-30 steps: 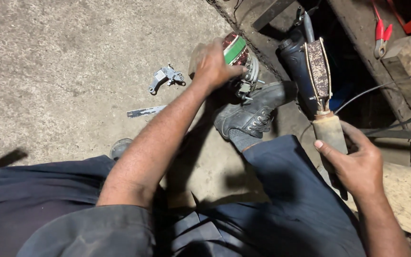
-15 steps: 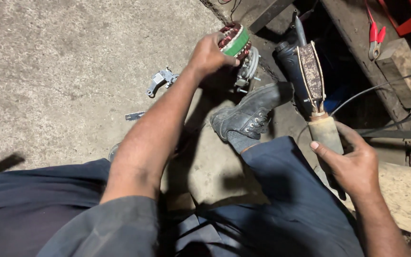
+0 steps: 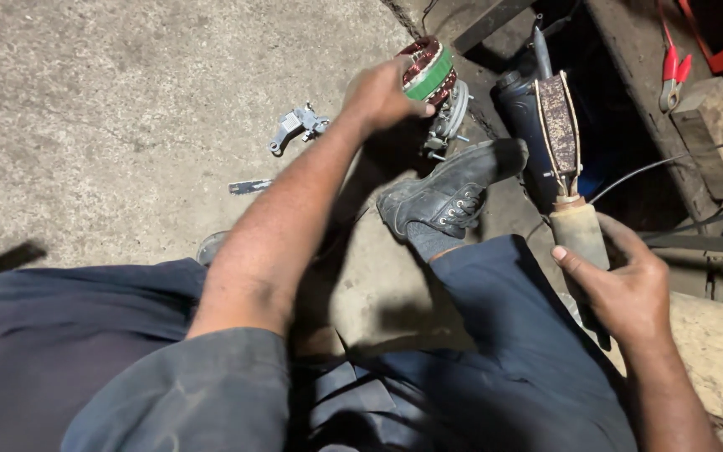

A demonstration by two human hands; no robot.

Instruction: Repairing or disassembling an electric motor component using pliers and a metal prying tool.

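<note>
left hand at 12 o'clock, fingers closed around the copper-wound stator, raised above the concrete floor. right hand at 3 o'clock, fingers wrapped on the soldering iron handle. judgement: hold the stator steady near the boot, keeping the iron tip off the windings.

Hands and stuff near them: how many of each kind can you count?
Hands: 2 (left hand, right hand)
Wound coil ring: 1
Soldering iron: 1
Boot: 1
Metal bits on floor: 2 (bracket, small strip)
Red pliers: 1
Total: 8
</note>
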